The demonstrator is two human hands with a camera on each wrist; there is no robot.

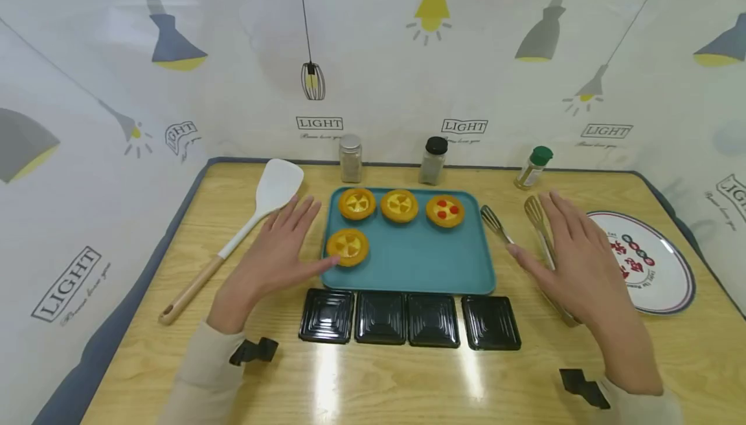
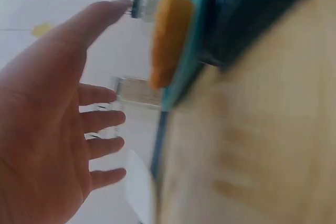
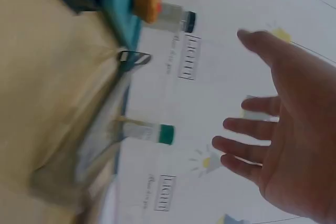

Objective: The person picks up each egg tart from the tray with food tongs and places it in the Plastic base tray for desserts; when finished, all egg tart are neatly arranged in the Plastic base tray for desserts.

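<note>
My left hand (image 1: 272, 249) hovers over the table between a white spatula (image 1: 280, 185) with a wooden handle and a teal tray (image 1: 431, 256). Its fingers are spread and hold nothing; the thumb overlaps the front-left egg tart (image 1: 348, 243) in the head view. More tarts line the tray's back: two with yellow wedges (image 1: 399, 205) and one with red pieces (image 1: 445, 210). My right hand (image 1: 574, 263), also spread and holding nothing, is above metal tongs (image 1: 536, 214) and partly hides them. The right wrist view shows the tongs (image 3: 100, 114) below the palm (image 3: 304, 156).
Several black square plastic dishes (image 1: 381, 318) line the tray's front. A white oval plate (image 1: 664, 276) with red lettering lies at the right. Shakers with grey (image 1: 351, 159), black (image 1: 433, 160) and green (image 1: 533, 167) caps stand at the back, before a lamp-printed curtain (image 1: 373, 36).
</note>
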